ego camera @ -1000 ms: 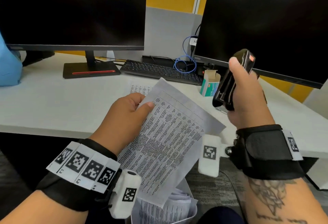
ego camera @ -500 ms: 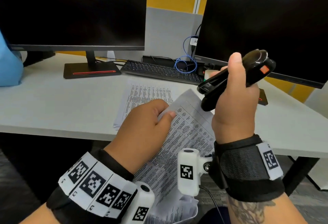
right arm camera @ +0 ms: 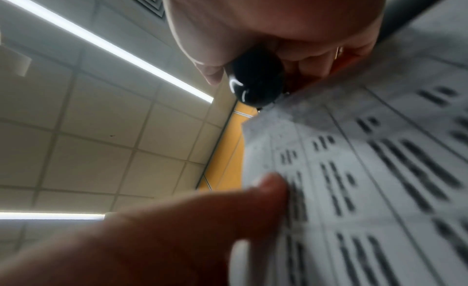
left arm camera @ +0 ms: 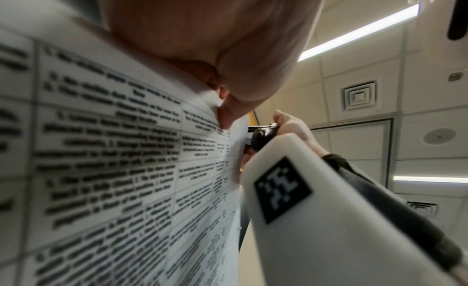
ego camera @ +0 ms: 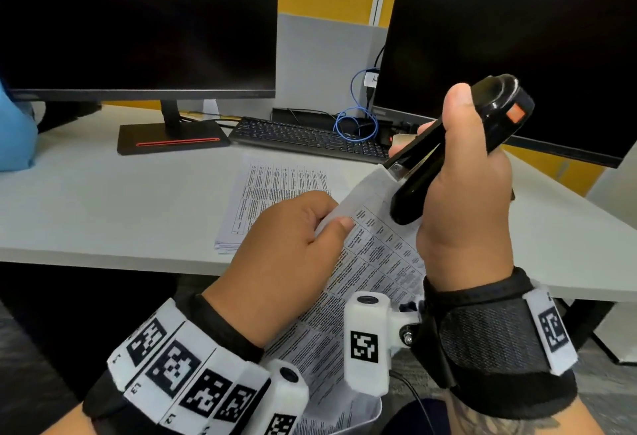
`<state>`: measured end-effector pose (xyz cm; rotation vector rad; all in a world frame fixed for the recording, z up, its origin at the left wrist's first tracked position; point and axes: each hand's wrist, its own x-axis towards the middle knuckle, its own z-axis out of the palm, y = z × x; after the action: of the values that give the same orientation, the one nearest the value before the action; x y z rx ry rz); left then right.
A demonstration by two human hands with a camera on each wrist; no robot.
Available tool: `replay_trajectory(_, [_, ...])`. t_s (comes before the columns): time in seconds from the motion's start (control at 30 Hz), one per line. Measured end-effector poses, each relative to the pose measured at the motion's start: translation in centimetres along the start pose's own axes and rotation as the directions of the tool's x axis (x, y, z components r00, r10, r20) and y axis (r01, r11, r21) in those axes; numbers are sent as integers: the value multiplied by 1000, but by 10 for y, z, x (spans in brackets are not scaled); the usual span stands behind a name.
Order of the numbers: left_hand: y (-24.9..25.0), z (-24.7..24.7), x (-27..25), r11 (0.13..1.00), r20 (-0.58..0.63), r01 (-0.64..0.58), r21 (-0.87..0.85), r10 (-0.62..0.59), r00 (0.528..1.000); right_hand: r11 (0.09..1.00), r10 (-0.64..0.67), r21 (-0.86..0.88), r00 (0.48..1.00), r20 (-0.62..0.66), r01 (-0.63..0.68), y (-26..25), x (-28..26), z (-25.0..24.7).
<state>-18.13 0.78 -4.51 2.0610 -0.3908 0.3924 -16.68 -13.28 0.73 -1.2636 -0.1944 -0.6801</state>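
A second ago my right hand had the stapler standing nearly upright, off to the right and well apart from the paper. Half a second ago it was tipping over. Now it lies slanted, its mouth pointing down-left and meeting the top corner of the printed sheets. From the head view the corner looks to sit just inside the mouth, though I cannot tell how deep it goes. The right wrist view only shows the black nose touching the paper's edge.

My left hand has dropped and drawn in with the sheets. It pinches them near their upper edge, thumb on the printed face and fingers behind. My right hand is wrapped round the stapler, thumb lying along its top arm. The two hands are close together, almost touching.

The sheets hang off the worktop, in front of its near edge, with only the top corner rising over it. Another stack of printed pages lies flat by that near edge, around its middle.

I read this as the lining-up being done. What's left is the squeeze. I'd want the corner seated well in first, so the staple doesn't land too close to the margin.
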Motion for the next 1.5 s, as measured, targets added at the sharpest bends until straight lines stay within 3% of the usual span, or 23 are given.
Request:
replay_trajectory(0.27, [4, 5, -5, 1000, 97, -12, -4, 13, 995, 996, -29, -89, 999, -33, 26, -1, -4, -1])
replay_trajectory(0.43, [15, 7, -5, 985, 131, -21, -171, 44, 990, 996, -42, -79, 999, -34, 39, 0, -7, 0])
replay_trajectory(0.53, [22, 4, -1, 990, 141, -114, -87, 125, 982, 998, -34, -47, 999, -26, 32, 1, -10, 1])
replay_trajectory(0.77, [23, 6, -5, 950, 39, -280, 140, 277, 960, 1000, -10, 11, 1000, -24, 11, 5, -12, 4])
replay_trajectory(0.83, [21, 8, -4, 952, 34, -274, 137, 272, 962, 1000, -7, 2, 1000, -19, 7, 7, -11, 5])
replay_trajectory(0.97, [9, 5, 1, 986, 124, -156, -63, 163, 979, 999, 19, 32, 1000, 9, -19, 10, -4, -1])
replay_trajectory(1.07, [1, -1, 4, 981, 29, -76, -180, 83, 996, 998, 7, 68, 1000, -20, -6, 13, -1, -8])
replay_trajectory(1.17, [-8, -6, 6, 941, -131, -165, -297, 131, 983, 998, -52, 15, 997, -52, 53, 13, -3, -12])
replay_trajectory(1.33, [-13, -6, 5, 908, -270, -382, -171, 330, 905, 984, -175, -46, 984, -46, 172, 14, -10, -13])
replay_trajectory(1.5, [-15, -4, 5, 901, -291, -397, -177, 337, 895, 973, -220, -70, 975, -26, 218, 15, -13, -12])
